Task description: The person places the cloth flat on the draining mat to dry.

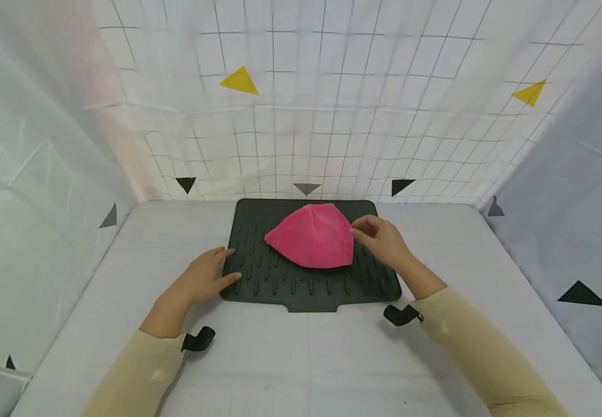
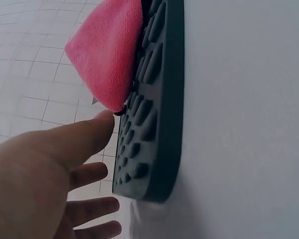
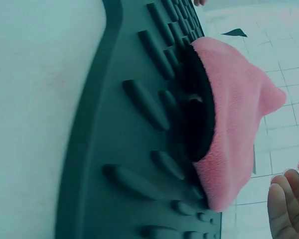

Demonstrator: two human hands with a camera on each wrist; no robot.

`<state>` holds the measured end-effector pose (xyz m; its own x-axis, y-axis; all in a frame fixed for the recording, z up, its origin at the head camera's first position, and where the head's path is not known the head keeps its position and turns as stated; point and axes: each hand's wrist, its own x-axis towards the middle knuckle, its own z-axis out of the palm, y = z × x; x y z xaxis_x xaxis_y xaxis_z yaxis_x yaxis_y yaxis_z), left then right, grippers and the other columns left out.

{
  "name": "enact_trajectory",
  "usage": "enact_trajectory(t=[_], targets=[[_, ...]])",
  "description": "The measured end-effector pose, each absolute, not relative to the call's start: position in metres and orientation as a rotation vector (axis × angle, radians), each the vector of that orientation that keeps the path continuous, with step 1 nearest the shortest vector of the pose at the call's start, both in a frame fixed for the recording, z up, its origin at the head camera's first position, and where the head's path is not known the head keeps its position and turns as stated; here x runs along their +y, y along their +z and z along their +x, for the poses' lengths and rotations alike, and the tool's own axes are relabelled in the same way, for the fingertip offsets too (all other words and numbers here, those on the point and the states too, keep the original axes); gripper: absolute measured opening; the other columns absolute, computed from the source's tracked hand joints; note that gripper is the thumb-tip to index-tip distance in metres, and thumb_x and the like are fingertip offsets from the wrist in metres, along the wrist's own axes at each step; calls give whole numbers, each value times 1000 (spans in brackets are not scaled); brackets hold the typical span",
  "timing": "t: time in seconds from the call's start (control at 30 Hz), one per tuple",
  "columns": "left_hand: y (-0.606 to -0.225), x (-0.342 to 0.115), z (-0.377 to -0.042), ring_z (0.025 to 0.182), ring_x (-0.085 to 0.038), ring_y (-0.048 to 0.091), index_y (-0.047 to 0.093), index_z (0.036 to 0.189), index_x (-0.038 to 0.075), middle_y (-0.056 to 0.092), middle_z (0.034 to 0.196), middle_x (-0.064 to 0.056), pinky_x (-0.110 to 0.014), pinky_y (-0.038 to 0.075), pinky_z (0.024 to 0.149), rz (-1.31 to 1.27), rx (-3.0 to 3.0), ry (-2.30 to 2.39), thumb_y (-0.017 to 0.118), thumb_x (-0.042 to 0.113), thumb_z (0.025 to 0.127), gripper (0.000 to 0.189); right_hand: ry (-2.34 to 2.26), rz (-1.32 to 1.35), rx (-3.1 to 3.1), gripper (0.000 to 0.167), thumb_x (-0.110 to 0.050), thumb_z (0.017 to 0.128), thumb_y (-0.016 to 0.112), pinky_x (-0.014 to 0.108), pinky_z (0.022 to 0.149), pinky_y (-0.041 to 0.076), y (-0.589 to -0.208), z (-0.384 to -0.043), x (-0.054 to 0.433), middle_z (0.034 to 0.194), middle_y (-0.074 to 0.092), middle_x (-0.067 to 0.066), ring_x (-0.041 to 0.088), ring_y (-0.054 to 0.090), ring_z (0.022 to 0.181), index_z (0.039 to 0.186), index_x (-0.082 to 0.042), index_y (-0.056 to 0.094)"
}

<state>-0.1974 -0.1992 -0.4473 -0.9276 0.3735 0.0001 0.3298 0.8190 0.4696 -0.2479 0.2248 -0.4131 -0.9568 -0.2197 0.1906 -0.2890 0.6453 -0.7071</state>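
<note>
A dark ridged mat point(image 1: 259, 284) lies on the table, with raised oblong bumps and a tab at its near edge. On the mat sits a pink fuzzy cloth point(image 1: 311, 237), domed up with pointed corners; in the right wrist view this pink cloth point(image 3: 234, 109) shows a dark opening along its lower edge. What lies under it is hidden. At the mat's left edge is my left hand point(image 1: 204, 278), fingers spread and holding nothing. My right hand point(image 1: 381, 240) is beside the cloth's right edge, thumb and fingers close together; the right wrist view shows its fingers point(image 3: 289, 204) apart from the cloth.
A white table point(image 1: 259, 359) surrounds the mat. Behind it hangs a white gridded curtain point(image 1: 306, 139) with yellow and black triangles, and pale sheets enclose both sides. Black wrist cameras point(image 1: 199, 339) stick out from both sleeves.
</note>
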Motion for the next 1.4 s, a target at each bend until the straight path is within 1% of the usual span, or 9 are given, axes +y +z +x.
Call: enact_trajectory(t=[0.1, 0.33, 0.6, 0.9, 1.03, 1.13, 1.27, 1.4], targets=[[-448, -193, -203, 137, -46, 40, 45, 147, 0, 45, 147, -27, -60, 32, 111, 565, 2906, 734, 62, 39, 99, 65, 1226, 425, -2776, 25, -27, 98, 67, 39, 78, 54, -419, -249, 227, 106, 71, 8, 24, 67, 94, 114, -8, 67], [-447, -173, -220, 141, -37, 40, 45, 149, 4, 46, 150, -18, -53, 31, 114, 547, 2875, 788, 61, 40, 100, 63, 1247, 390, -2785, 25, -25, 97, 68, 42, 81, 54, -426, -252, 231, 108, 71, 11, 27, 67, 98, 114, -6, 68], [-441, -148, -236, 143, -33, 38, 41, 152, 7, 44, 153, -14, -50, 31, 115, 519, 2872, 791, 59, 41, 100, 64, 1227, 341, -2826, 27, -26, 97, 69, 38, 75, 53, -432, -261, 230, 106, 70, 12, 26, 64, 91, 115, -6, 67], [-439, -133, -255, 144, -34, 37, 40, 152, 7, 44, 154, -15, -53, 30, 115, 479, 2894, 804, 56, 43, 101, 64, 1218, 309, -2885, 32, -28, 96, 69, 35, 71, 50, -434, -271, 228, 107, 69, 12, 25, 62, 87, 118, -5, 66], [-438, -130, -259, 142, -33, 40, 42, 151, 7, 46, 152, -15, -52, 32, 115, 479, 2895, 850, 56, 43, 101, 63, 1236, 310, -2917, 35, -29, 96, 69, 38, 75, 51, -434, -275, 227, 113, 66, 14, 27, 63, 93, 121, -4, 64], [-439, -128, -261, 139, -32, 44, 44, 150, 8, 48, 150, -14, -51, 35, 113, 470, 2899, 871, 55, 43, 102, 60, 1255, 315, -2953, 40, -30, 96, 69, 42, 82, 52, -436, -278, 227, 122, 63, 16, 29, 63, 101, 125, -4, 62], [-443, -125, -263, 135, -32, 49, 45, 149, 9, 52, 147, -15, -52, 38, 111, 464, 2890, 859, 54, 44, 102, 59, 1264, 313, -3001, 46, -33, 96, 69, 47, 89, 52, -438, -281, 228, 131, 57, 20, 32, 60, 109, 131, -4, 58], [-446, -123, -263, 134, -33, 50, 47, 147, 7, 55, 144, -15, -51, 38, 111, 468, 2872, 833, 55, 42, 102, 57, 1296, 301, -3031, 50, -33, 96, 69, 50, 94, 50, -440, -282, 228, 134, 55, 22, 34, 58, 113, 135, -5, 55]])
